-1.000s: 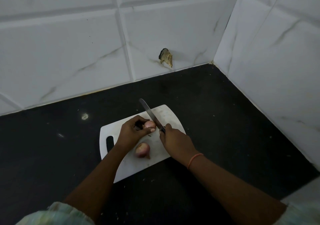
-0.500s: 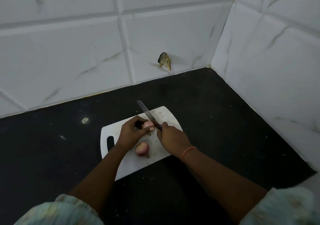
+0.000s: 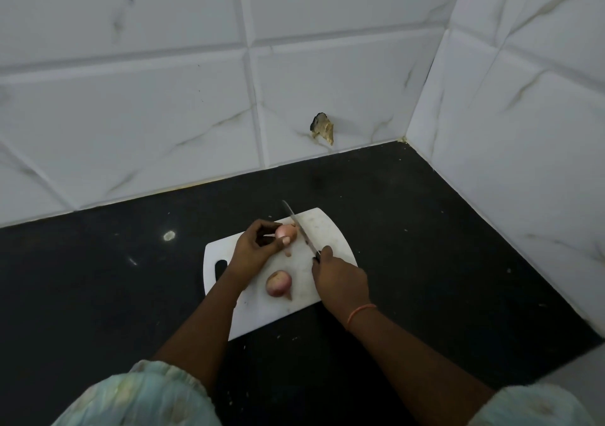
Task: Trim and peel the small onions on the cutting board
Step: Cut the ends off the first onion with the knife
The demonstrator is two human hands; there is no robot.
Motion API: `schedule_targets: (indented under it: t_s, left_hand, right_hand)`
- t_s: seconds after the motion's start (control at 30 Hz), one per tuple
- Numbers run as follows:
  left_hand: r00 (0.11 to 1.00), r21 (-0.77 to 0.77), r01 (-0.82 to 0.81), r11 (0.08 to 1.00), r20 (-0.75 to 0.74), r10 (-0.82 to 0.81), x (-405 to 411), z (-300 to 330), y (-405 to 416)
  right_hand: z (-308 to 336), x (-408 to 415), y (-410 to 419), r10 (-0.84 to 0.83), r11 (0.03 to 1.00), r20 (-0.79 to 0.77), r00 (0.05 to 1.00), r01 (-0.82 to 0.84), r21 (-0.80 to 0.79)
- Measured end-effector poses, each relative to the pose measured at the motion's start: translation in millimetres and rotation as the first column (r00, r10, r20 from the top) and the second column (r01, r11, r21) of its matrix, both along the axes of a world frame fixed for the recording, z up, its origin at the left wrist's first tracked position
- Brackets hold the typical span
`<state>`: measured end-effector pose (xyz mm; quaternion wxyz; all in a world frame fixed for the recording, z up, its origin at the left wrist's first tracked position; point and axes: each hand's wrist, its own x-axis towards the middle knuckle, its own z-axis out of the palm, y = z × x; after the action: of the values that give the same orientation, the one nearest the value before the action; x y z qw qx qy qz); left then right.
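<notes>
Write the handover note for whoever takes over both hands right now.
Left hand: pinching one onion on the cutting board.
Right hand: gripping the knife, blade against that onion's right end.
Second onion: loose on the board, nearer the person, skin and tail on.
Done: nothing clearly finished; a small scrap lies below the held onion.
Left: finish this trim, peel it, then trim and peel the second.
</notes>
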<state>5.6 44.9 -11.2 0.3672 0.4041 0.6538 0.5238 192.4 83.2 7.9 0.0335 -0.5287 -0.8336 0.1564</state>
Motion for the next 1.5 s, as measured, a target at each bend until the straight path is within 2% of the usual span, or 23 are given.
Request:
schedule_targets:
  t_s: [0.17, 0.27, 0.6, 0.7, 0.8, 0.87, 0.97, 1.1, 1.3, 1.4, 1.5]
  left_hand:
    - [1.000, 0.021, 0.002, 1.000, 0.009, -0.002, 0.5, -2.6, -2.9]
    - [1.000, 0.035, -0.011, 0.999, 0.005, 0.011, 0.2, -0.7, -3.5]
    - [0.999, 0.059, 0.035, 0.998, 0.015, -0.036, 0.1, -6.2, -3.1]
    - [0.999, 0.078, 0.044, 0.996, 0.014, -0.045, -0.6, -8.8, -2.8]
    - [0.999, 0.091, 0.040, 0.995, 0.011, -0.041, 0.2, -8.4, -3.5]
    - [0.999, 0.121, 0.035, 0.992, 0.003, -0.036, 1.5, -8.6, -3.6]
    - [0.999, 0.134, 0.031, 0.990, -0.034, -0.027, 3.3, -10.2, -3.3]
    - [0.998, 0.108, 0.036, 0.994, -0.058, -0.029, 2.2, -12.4, -1.7]
    - [0.995, 0.079, 0.047, 0.996, -0.090, -0.039, 2.4, -14.4, 0.7]
    - [0.994, 0.078, 0.050, 0.996, -0.098, -0.042, 0.5, -14.4, 0.7]
    - [0.994, 0.077, 0.050, 0.996, -0.105, -0.042, 0.5, -13.4, 0.1]
  right_hand:
    - [-0.7, 34.0, 4.4, -0.088, 0.992, -0.029, 0.996, 0.090, 0.087]
    - [-4.1, 45.2, 3.6, -0.066, 0.988, -0.079, 0.995, 0.076, 0.138]
    - [-6.4, 31.1, 7.6, -0.069, 0.986, -0.092, 0.993, 0.082, 0.144]
    - [1.4, 16.3, 16.2, -0.003, 0.978, -0.222, 0.975, 0.050, 0.204]
    - [12.3, -8.6, 24.4, 0.108, 0.994, -0.519, 0.848, -0.085, 0.068]
    - [14.7, -26.1, 26.9, 0.130, 0.984, -0.634, 0.762, -0.179, -0.014]
    - [10.2, -43.1, 27.9, 0.159, 0.979, -0.623, 0.766, -0.205, -0.003]
    - [5.0, -47.6, 32.1, 0.070, 0.994, -0.643, 0.762, -0.104, -0.015]
    - [1.7, -51.7, 32.3, -0.087, 0.982, -0.645, 0.760, -0.044, -0.184]
    - [1.8, -56.4, 33.0, -0.240, 0.936, -0.637, 0.732, 0.000, -0.352]
    - [2.2, -59.0, 34.5, -0.326, 0.897, -0.617, 0.716, 0.030, -0.440]
